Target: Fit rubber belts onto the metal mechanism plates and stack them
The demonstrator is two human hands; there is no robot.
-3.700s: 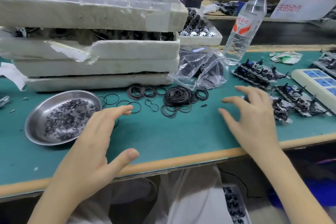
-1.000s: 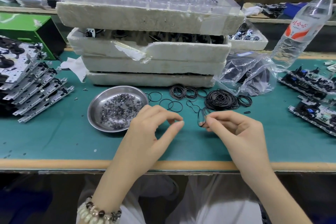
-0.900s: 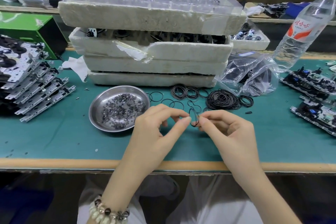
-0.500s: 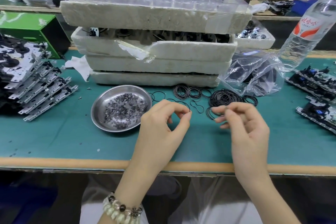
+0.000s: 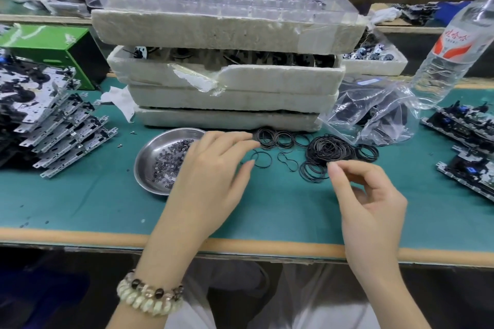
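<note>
- Your right hand (image 5: 374,195) hovers, fingers (image 5: 334,168) pinched together, apparently empty, at the belt pile (image 5: 328,151).
- Your left hand (image 5: 211,176), half-open and empty, is nearer the loose belt (image 5: 263,159).

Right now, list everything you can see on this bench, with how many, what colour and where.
rubber belts: many, black, loose pile mid-bench
steel dish: one, silver, holding small dark rings, left of the belts
foam trays: a stack, off-white, behind the dish
clear tray: one, transparent, atop the stack
metal plates: a stepped stack, silver and black, far left
plastic bags: clear, holding black parts, right of the trays
water bottle: one, clear with red label, far right
dark assemblies: several, black, right edge
green box: one, back left
left hand: over the dish's edge, beaded bracelet
right hand: fingertips at the belt pile
</note>
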